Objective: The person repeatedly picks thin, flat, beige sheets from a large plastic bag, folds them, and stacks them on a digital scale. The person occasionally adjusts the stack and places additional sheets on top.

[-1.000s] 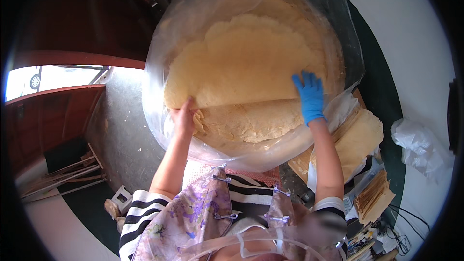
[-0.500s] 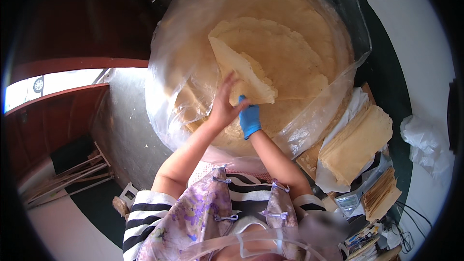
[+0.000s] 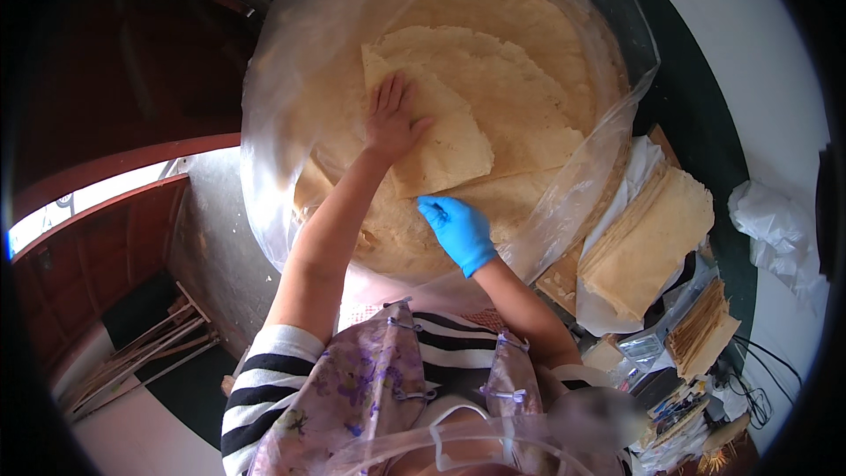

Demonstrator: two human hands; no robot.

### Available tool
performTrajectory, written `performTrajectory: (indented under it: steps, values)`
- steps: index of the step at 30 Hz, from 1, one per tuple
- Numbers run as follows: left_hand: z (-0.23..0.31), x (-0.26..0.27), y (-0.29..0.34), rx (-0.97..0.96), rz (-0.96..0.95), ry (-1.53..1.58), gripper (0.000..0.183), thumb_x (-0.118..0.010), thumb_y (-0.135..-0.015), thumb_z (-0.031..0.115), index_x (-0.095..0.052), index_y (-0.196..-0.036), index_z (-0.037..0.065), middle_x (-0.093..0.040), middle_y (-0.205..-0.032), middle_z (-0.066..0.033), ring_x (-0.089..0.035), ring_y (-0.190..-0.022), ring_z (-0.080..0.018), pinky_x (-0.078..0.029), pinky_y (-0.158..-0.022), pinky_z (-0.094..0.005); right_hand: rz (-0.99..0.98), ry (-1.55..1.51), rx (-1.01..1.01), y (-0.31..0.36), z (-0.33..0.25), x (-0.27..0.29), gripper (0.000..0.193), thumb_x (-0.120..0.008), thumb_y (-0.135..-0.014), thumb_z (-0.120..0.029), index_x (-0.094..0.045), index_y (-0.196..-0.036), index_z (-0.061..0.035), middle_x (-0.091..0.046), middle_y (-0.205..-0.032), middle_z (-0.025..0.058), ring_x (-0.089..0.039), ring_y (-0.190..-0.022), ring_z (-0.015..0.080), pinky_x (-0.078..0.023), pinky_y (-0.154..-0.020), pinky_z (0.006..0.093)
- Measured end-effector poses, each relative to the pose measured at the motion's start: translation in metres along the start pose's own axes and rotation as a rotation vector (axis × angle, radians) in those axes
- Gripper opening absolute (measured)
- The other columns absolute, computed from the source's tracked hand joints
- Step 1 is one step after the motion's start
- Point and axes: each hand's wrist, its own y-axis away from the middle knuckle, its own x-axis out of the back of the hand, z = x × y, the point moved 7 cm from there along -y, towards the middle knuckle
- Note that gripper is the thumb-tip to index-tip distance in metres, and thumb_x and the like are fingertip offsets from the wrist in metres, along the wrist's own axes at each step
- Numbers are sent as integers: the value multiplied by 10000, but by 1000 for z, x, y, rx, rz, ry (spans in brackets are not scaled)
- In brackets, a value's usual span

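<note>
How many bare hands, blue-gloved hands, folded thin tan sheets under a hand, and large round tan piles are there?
Bare left hand: 1
Blue-gloved right hand: 1
Folded thin tan sheet: 1
Large round tan pile: 1
Total: 4

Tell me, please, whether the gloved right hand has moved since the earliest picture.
Yes, the right hand has moved left, away from the white plastic bag.

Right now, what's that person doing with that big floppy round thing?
A person is handling a thin tan sheet, partly folded over, on a big round pile of sheets. The bare left hand lies on the folded part, its grip open and fingers spread. The blue-gloved right hand is by the near edge, fingers curled; I can't tell if it's pinching anything. Clear plastic surrounds the pile, and a smaller tan stack sits to the right.
</note>
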Motion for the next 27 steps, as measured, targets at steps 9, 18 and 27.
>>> performTrajectory:
  steps: [9, 18, 27]
  values:
    - [-13, 18, 63, 678, 250, 1010, 603, -662, -791, 126, -382, -1306, -13, -549, -1196, -158, -577, -1046, -232, -477, -830, -352, 19, 542, 284, -48, 9, 32, 971, -787, -605, -458, -337, -1400, -131, -285, -1459, 145, -248, -1350, 339, -210, -1083, 538]
    - [127, 60, 26, 583, -194, 1559, 630, -620, -831, 69, -310, -1377, 18, -549, -1208, -135, -580, -1032, -211, -499, -812, -331, 303, -549, 121, -30, 81, 39, 550, -627, -863, -207, -426, -1333, -4, -461, -1354, 131, -428, -1253, 263, -327, -1055, 391]
    - [120, -26, -53, -47, 67, 97, 624, -594, -847, 301, -389, -1360, 11, -331, -1432, -216, -262, -1339, -392, -200, -1097, -474, 229, -1673, -362, -38, 142, 50, 578, -611, -900, -299, -381, -1360, -35, -470, -1347, 103, -480, -1212, 250, -440, -994, 402]
